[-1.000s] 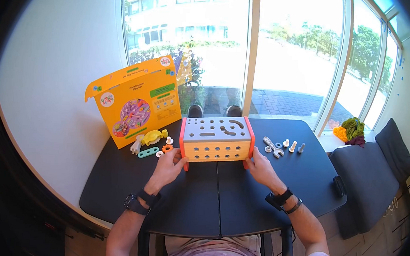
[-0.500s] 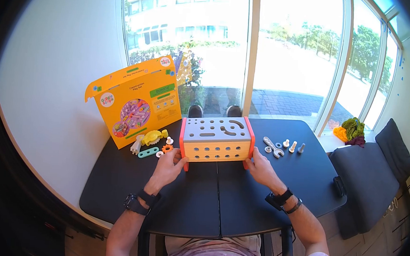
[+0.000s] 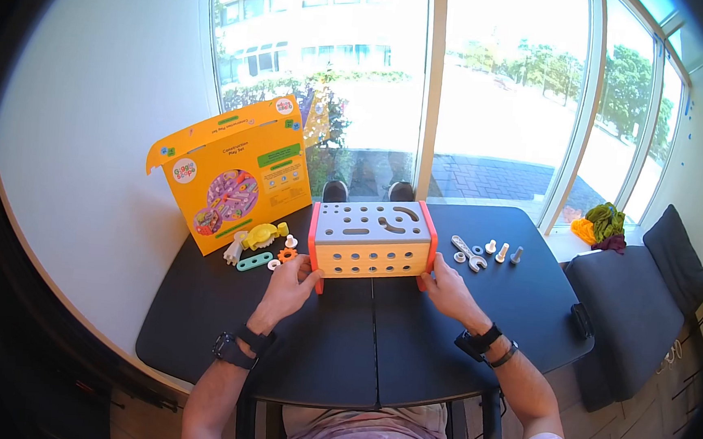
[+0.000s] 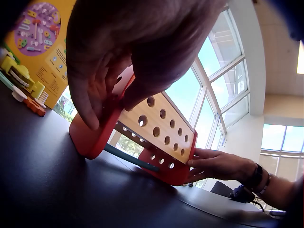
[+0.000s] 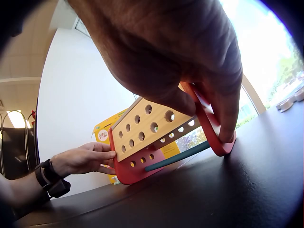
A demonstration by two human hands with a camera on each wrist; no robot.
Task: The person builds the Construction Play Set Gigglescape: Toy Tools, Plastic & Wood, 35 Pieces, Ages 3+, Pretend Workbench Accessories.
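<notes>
A toy workbench (image 3: pixel 372 258) with a grey holed top, a wooden front with round holes and red end panels stands upright on the black table. At its left end, my left hand (image 3: pixel 286 287) grips the red panel (image 4: pixel 102 126), thumb at the front edge and fingers along the outer side. The right hand (image 3: pixel 452 294) holds the other red panel (image 5: pixel 209 126) the same way. Beneath the wooden front, a dark teal bar (image 5: pixel 178 156) runs between the panels in the right wrist view.
Left of the workbench lie a yellow toy (image 3: pixel 261 235), a teal strip (image 3: pixel 254 262) and an orange gear (image 3: pixel 286 254), before a yellow box (image 3: pixel 266 160). To the right are a grey wrench (image 3: pixel 469 254) and several bolts. A grey chair (image 3: pixel 631 296) stands beyond the table.
</notes>
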